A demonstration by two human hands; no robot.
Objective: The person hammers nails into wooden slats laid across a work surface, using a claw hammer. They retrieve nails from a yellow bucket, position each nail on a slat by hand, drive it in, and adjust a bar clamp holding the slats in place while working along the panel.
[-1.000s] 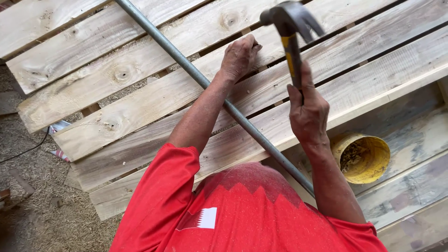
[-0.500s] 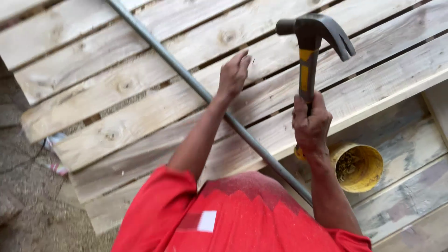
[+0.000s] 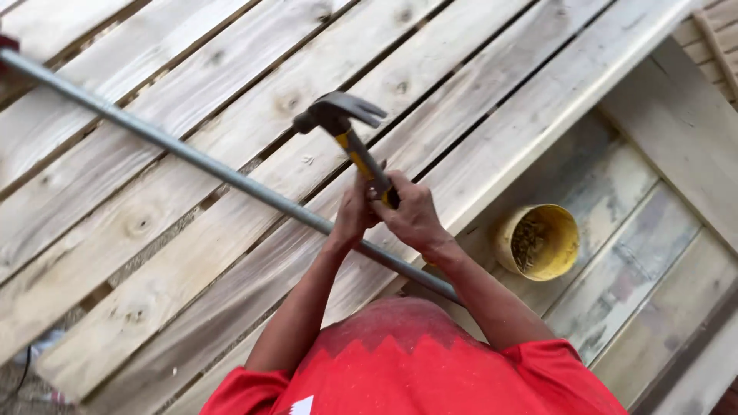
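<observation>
Our right hand (image 3: pixel 413 215) grips the yellow-handled steel claw hammer (image 3: pixel 347 138); our left hand (image 3: pixel 354 215) presses against it, above the pale wooden pallet slats (image 3: pixel 192 115) and grey metal pipe (image 3: pixel 192 161).

Both hands together, arms extended: right hand (image 3: pixel 413 215) fisted, left hand (image 3: pixel 354 217) alongside (touching).

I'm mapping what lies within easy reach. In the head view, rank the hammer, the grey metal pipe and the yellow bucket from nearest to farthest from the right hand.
1. Hammer: its handle is gripped in the right hand, head up and to the left.
2. Grey metal pipe: passes just under the hands, running diagonally across the planks.
3. Yellow bucket: off to the right, on the lower boards.
</observation>
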